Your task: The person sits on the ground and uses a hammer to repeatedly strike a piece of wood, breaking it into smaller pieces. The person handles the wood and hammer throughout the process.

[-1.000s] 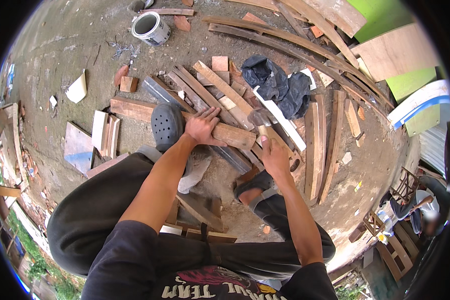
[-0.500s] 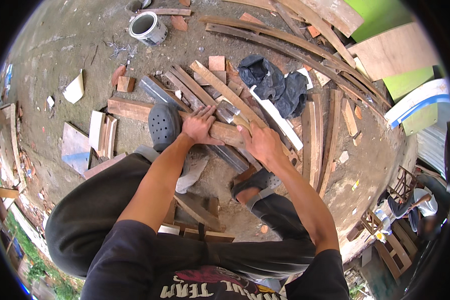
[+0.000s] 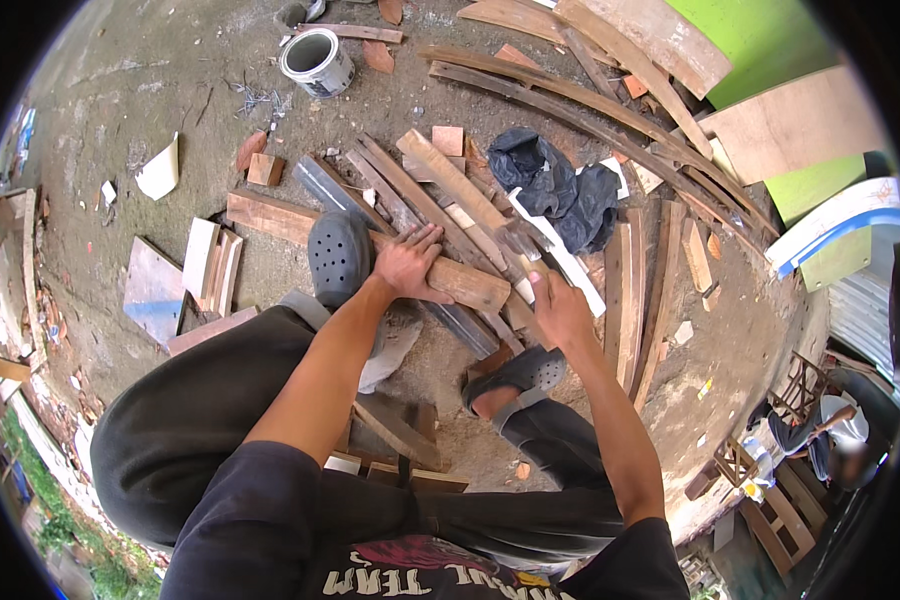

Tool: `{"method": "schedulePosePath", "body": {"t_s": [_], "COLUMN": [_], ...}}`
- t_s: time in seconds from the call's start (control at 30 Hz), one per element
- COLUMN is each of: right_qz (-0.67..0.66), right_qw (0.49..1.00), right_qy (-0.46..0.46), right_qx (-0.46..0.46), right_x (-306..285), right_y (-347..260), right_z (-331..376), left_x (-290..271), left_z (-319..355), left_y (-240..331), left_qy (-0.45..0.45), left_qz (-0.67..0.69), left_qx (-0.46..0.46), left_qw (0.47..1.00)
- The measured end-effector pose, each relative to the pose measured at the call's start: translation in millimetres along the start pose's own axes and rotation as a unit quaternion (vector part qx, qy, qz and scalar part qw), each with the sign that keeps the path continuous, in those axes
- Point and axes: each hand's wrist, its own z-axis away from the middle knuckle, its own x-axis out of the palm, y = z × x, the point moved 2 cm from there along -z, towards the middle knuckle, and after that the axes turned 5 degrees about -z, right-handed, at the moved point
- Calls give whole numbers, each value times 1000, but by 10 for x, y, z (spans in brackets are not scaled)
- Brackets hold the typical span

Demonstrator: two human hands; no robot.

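Note:
A reddish-brown wooden plank lies slantwise across other timber. My left hand is wrapped over it, fingers across its top. My left foot, in a dark clog, rests on the same plank, left of that hand. Just right of the plank's near end, my right hand is closed round the wooden handle of a short tool with a flat metal head. Blur hides the head's exact kind. Beneath the plank are several wooden strips and a grey metal-looking bar.
A crumpled black plastic bag and a white strip lie beyond my right hand. Long boards spread at the far right. An open tin stands far left of centre. Another person sits at the lower right.
My right hand has moved right with the tool, whose metal head has swung away from the plank. The left hand stays on the plank; the whole view has shifted slightly.

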Motion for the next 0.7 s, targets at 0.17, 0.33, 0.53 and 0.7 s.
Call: {"method": "schedulePosePath", "body": {"t_s": [0.17, 0.33, 0.53, 0.7], "right_qz": [-51, 156, -9, 33], "right_qw": [996, 973, 997, 983], "right_qy": [-20, -167, -80, -182], "right_qx": [-66, -32, -6, 16], "right_x": [169, 310, 54, 402], "right_y": [-187, -69, -470, -122], "right_z": [-71, -203, -140, -207], "left_x": [-74, -276, -508, -433], "left_z": [-26, -5, 131, 159], "left_y": [52, 190, 175, 115], "left_qy": [-2, -90, -174, -178], "left_qz": [-5, -73, -136, -143], "left_qx": [-12, -65, -128, -128], "left_qw": [1000, 991, 967, 965]}}
